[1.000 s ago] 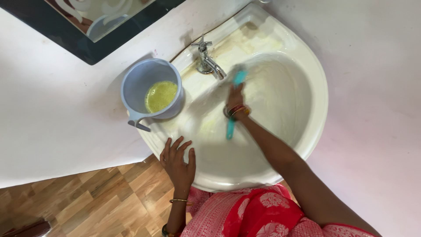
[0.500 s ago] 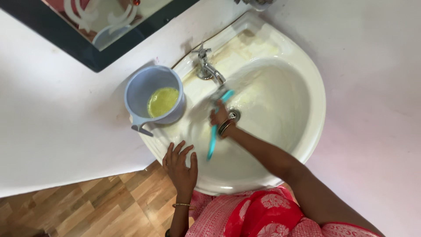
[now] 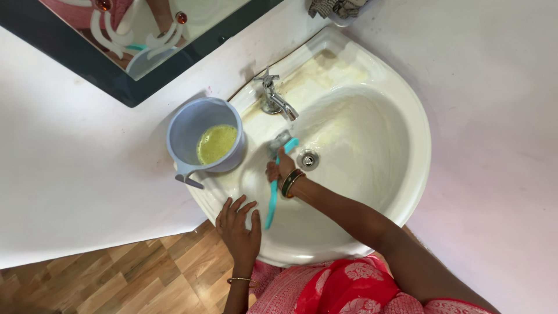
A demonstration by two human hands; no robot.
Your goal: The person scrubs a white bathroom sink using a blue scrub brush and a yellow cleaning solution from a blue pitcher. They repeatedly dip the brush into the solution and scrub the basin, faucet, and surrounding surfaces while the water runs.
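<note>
Item one, right hand [image 3: 281, 170]: I log it inside the white sink [image 3: 407, 174], fingers clenched round the turquoise brush [image 3: 273, 189] about midway along the handle. The brush head [image 3: 281, 141] sits against the basin wall just below the tap [image 3: 273, 99]; it is blurred grey, so I cannot make out its bristles. The handle's tail points toward the near rim. Dark bangles ring the wrist.

Item two, left hand [image 3: 238, 228]: flat on the near-left rim of the sink, fingers released and spread, gripping nothing. A thin bangle shows on the forearm, which is cut off by the bottom edge.

Item three, grey-blue jug [image 3: 204, 139]: stands on the sink's left shoulder against the wall, handle toward me, with yellow-green liquid at the bottom. How deep the liquid is I cannot tell.

Item four, drain [image 3: 308, 159]: just right of the brush head, apart from it.

Item five, mirror [image 3: 116, 52]: dark-framed, cropped by the top edge; the reflection is fragmentary.

Item six, a cloth [image 3: 337, 7] at the top edge, probably a rag, mostly out of frame.

Item seven, red patterned garment [image 3: 349, 288] and wooden floor [image 3: 116, 279], both cut off below.
</note>
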